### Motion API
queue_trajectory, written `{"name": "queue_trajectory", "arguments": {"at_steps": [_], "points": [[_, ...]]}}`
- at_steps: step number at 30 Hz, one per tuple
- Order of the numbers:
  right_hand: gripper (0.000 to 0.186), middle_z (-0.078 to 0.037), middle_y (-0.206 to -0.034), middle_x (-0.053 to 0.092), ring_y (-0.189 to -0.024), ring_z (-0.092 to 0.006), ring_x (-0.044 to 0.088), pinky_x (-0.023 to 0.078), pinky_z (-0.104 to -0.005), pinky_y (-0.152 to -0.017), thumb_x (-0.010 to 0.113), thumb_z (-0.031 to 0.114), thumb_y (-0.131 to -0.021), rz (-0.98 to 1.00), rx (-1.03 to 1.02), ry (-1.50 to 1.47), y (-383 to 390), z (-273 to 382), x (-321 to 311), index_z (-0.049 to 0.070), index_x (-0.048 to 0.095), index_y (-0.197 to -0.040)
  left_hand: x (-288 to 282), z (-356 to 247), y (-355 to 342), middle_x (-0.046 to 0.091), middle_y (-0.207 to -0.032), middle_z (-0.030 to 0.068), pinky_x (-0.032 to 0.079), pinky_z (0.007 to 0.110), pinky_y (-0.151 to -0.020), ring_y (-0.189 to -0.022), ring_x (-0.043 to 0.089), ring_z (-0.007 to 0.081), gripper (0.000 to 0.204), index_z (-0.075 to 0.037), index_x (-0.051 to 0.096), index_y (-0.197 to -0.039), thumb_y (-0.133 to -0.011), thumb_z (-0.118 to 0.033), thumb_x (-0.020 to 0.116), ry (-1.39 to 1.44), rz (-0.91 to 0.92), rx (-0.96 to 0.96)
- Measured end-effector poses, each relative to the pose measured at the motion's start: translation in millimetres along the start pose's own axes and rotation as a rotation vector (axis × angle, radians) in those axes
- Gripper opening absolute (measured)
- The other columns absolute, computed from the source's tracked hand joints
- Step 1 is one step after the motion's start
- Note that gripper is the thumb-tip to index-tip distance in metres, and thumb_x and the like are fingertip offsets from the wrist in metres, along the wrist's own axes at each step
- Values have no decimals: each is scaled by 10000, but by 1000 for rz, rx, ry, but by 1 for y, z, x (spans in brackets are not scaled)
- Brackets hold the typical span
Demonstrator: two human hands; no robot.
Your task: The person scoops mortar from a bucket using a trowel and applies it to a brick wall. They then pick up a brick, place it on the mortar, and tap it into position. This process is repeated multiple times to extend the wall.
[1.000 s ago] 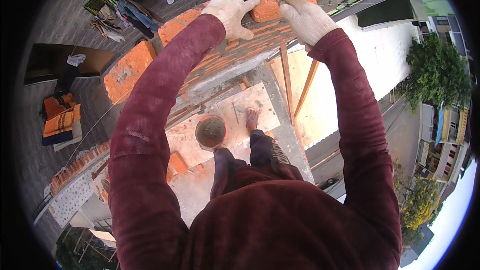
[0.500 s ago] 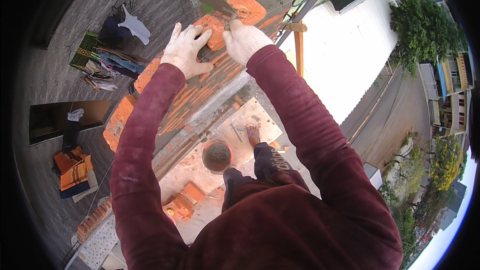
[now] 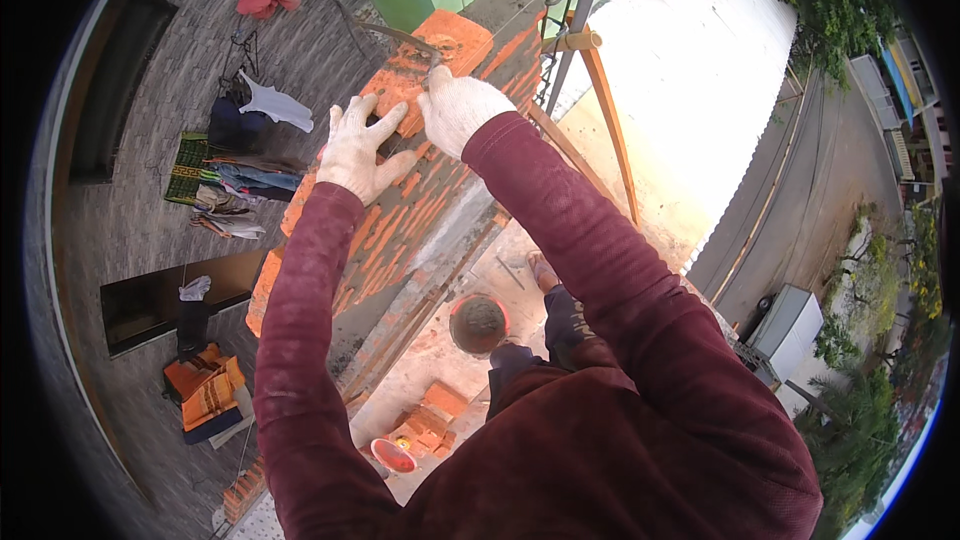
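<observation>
On top of the brick wall (image 3: pixel 400 230) lies an orange brick (image 3: pixel 455 35), its upper face smeared with mortar. My right hand (image 3: pixel 462 112), in a white glove, is closed round the handle of a trowel (image 3: pixel 402 36). The trowel's blade is seen nearly edge-on and extends left over the brick; whether it touches cannot be told. My left hand (image 3: pixel 362 148), gloved too, has its fingers spread against the brick's near left end. Grey mortar (image 3: pixel 500 5) covers the wall top beyond the brick.
Below stand a bucket of mortar (image 3: pixel 478 325), a pile of bricks (image 3: pixel 432 420) and a red bowl (image 3: pixel 393 455). A wooden brace (image 3: pixel 610 120) and metal bars rise right of the wall. Clothes (image 3: pixel 275 105) hang on the left; a road (image 3: pixel 775 180) lies far right.
The view has shifted, so the wall and hands appear further left. The trowel blade has turned from showing its flat face to nearly edge-on. My left hand stays at the brick, fingers spread.
</observation>
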State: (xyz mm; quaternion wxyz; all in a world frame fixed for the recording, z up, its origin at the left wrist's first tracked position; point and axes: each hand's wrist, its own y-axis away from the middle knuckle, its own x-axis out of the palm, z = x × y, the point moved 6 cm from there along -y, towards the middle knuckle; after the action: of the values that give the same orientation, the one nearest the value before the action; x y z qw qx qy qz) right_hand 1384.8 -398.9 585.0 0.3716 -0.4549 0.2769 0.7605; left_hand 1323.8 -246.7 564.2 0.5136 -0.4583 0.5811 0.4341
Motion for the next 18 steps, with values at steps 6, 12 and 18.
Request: {"name": "queue_trajectory", "arguments": {"at_steps": [6,12,18], "points": [[430,-276,-906,750,-892,-380,781,634,-467,-755,512,277,-1079,70,64,-106,3,-9,-6,-121,522,-1240,0,3,-3,437,-1563,215,187,572,-1298,-1518,337,408,779,-214,557,-1532,-839,-481,791,-8,24,-7],[400,-272,-900,746,-878,-380,773,629,-456,-736,557,287,-1047,89,94,-83,2,-13,-6,-94,569,-1167,-6,-2,-3,438,-1555,208,212,576,-1284,-1482,368,404,774,-236,550,-1532,-840,-492,786,-5,64,-36],[496,-255,-946,708,-829,-384,745,576,-441,-750,573,366,-1009,-350,48,-788,70,-57,-10,-44,583,-1288,-7,9,-8,471,-1553,201,297,548,-1238,-1436,405,445,641,-233,573,-1504,-930,-494,690,27,63,6]]}}
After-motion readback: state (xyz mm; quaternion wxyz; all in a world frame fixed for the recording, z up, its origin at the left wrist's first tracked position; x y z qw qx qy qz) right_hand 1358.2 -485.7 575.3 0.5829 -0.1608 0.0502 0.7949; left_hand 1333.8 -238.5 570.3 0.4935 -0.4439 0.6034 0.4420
